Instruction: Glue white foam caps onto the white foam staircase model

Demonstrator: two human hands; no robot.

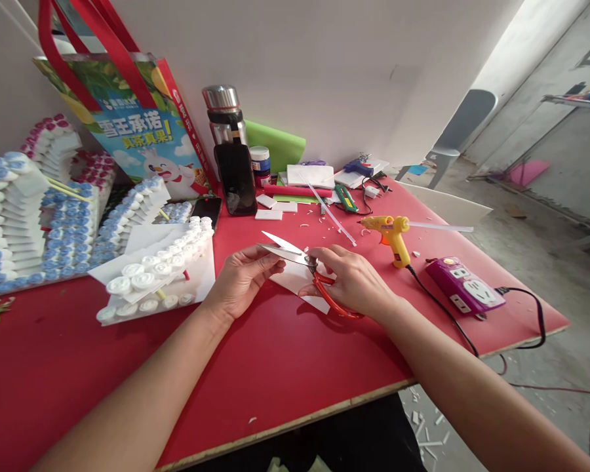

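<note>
My right hand (356,278) is closed on a pair of scissors (319,278) with orange-red handles. The blades are spread a little and point left, toward my left hand (248,275). The left fingers and thumb are pinched together right beside the blades; whatever they hold is too small or too hidden to name. Beneath both hands lies a sheet of white card (295,282) on the red table. Just left of my left hand stands a white card piece with rows of white rolled rosettes (160,269).
Blue-and-white rosette structures (24,223) fill the left side. Behind stand a printed bag (147,124), a steel flask (221,105) and a black phone (235,180). At right are a yellow glue gun (393,236), a purple power socket (465,288) and trailing cords. A glue stick (332,213) lies mid-table.
</note>
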